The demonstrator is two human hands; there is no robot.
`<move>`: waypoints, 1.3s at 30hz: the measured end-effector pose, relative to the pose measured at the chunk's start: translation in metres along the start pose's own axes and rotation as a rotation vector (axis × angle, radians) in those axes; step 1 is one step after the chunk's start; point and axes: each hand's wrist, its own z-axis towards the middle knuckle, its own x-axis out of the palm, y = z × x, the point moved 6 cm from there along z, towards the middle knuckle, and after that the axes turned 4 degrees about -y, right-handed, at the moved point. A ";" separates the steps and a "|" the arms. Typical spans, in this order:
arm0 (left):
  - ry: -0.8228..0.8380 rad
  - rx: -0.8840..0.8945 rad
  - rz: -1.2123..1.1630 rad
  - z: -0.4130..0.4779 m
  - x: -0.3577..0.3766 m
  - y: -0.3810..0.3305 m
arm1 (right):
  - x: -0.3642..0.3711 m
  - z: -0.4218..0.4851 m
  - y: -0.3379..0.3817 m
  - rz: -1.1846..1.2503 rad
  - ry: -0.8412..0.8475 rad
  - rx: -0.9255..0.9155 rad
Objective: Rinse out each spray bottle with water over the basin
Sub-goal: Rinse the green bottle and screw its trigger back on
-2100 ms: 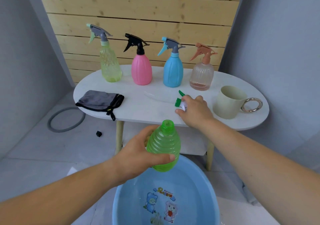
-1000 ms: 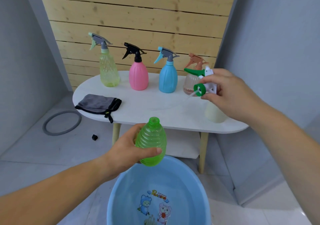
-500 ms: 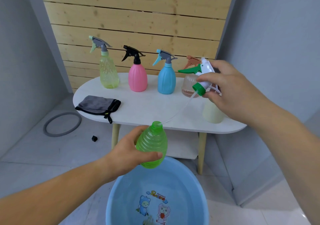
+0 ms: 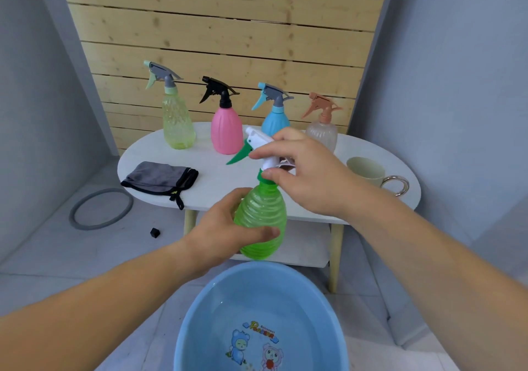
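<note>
Centre frame: left hand (image 4: 225, 227) grips green bottle (image 4: 261, 213), right hand (image 4: 308, 176) pinches spray head (image 4: 257, 142) at its neck, hiding blue bottle (image 4: 273, 122) base; basin (image 4: 214, 299) cut off at the bottom edge.

One head-worn wide-angle view, facing forward and down. Left hand (image 4: 225, 233) and right hand (image 4: 308, 176) close under the lens, basin (image 4: 187, 322) at bottom edge, worktop (image 4: 220, 179) farther off, plank wall (image 4: 228, 27) behind.

held bottle (image 4: 261, 222) over basin (image 4: 205, 313), cup (image 4: 364, 170) on table (image 4: 217, 182)
</note>
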 end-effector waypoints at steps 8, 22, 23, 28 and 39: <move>-0.053 0.083 0.074 0.044 -0.020 -0.028 | -0.006 0.035 -0.019 0.216 -0.121 0.021; -0.086 0.126 0.039 0.116 -0.008 -0.009 | 0.008 0.077 -0.087 0.132 -0.068 0.078; -0.104 0.132 0.050 0.118 -0.007 -0.008 | 0.011 0.077 -0.089 0.118 -0.078 0.082; -0.161 0.186 0.066 0.126 -0.001 -0.006 | 0.021 0.076 -0.091 -0.117 -0.182 0.032; -0.085 0.195 0.087 0.125 0.004 0.000 | 0.019 0.074 -0.088 -0.122 -0.185 0.033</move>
